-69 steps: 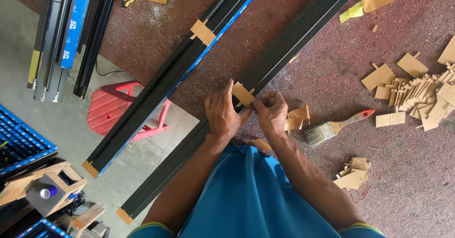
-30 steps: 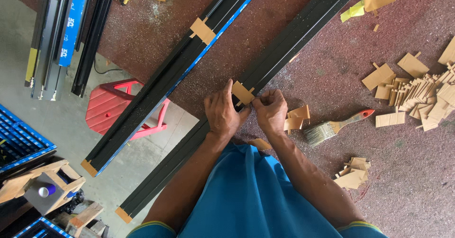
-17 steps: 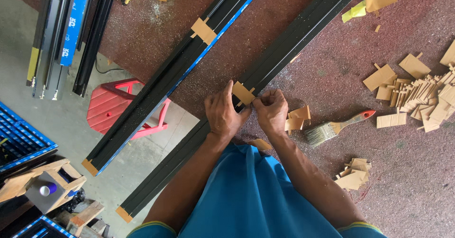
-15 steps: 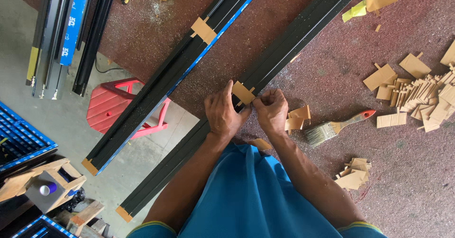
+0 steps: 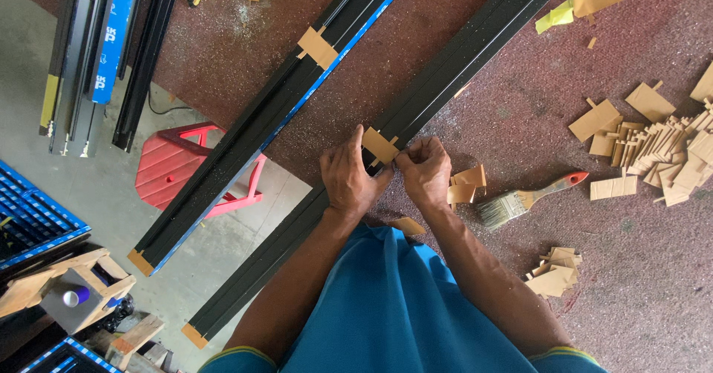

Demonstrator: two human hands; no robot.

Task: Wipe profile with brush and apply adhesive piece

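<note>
A red stool (image 5: 194, 166) stood left, under the bench; my left hand (image 5: 347, 177) and right hand (image 5: 425, 171) met on the black rail (image 5: 445, 72), both pinching a tan tape tab (image 5: 379, 146) around it; pressing it flat seemed next; a brush (image 5: 520, 200) lay right.

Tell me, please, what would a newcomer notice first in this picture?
First, the two hands at the centre: the left hand and the right hand press a tan paper piece onto a long black metal profile lying across the reddish worktable. Next, the red-handled paintbrush to the right and the heap of tan paper pieces beyond it. A red plastic stool stands at left.
</note>
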